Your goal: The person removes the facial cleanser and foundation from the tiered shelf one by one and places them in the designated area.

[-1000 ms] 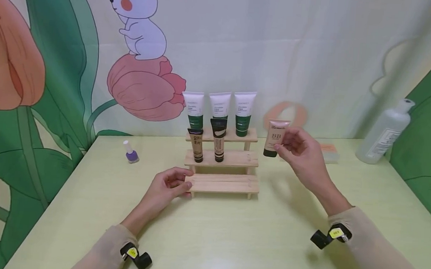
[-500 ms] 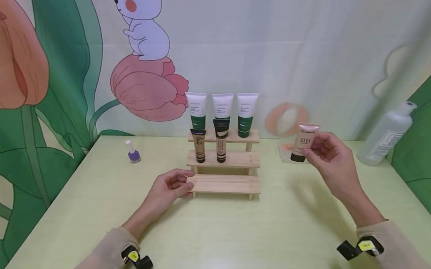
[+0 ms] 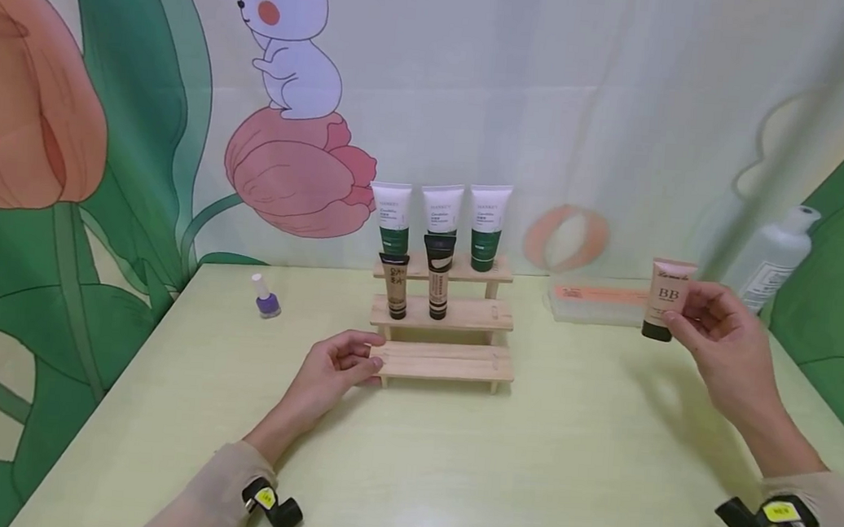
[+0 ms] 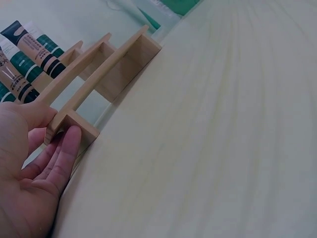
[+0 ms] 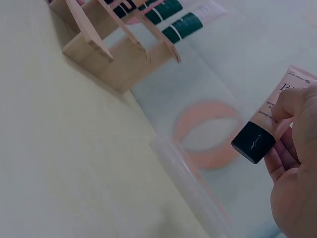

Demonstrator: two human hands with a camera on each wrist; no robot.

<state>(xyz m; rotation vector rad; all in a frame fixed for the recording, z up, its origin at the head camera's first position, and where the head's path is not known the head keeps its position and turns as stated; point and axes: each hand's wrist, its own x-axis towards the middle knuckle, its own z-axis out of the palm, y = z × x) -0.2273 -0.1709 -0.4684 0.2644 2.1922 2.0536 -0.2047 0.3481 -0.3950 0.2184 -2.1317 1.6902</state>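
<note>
My right hand (image 3: 725, 342) pinches a pink BB cream tube (image 3: 666, 301) with a black cap pointing down, held above the table's right side. In the right wrist view the thumb lies across the front of the tube (image 5: 270, 116). My left hand (image 3: 329, 371) grips the left end of the lowest step of a wooden three-step rack (image 3: 452, 363); the left wrist view shows fingers under that step (image 4: 74, 101). Several tubes stand on the rack: three white-and-green tubes (image 3: 486, 227) on top, a gold tube (image 3: 397, 286) and a beige tube with black ends (image 3: 439, 279) on the middle step.
A small purple nail polish bottle (image 3: 266, 297) stands at the table's left. Behind the right hand are a flat clear box with an orange label (image 3: 588, 301) and a white bottle (image 3: 775, 255). A printed curtain (image 3: 551, 101) hangs along the back edge.
My right hand has moved to the right with the BB cream tube, away from the rack, uncovering the flat clear box. The left hand stays on the rack. The view has shifted slightly.
</note>
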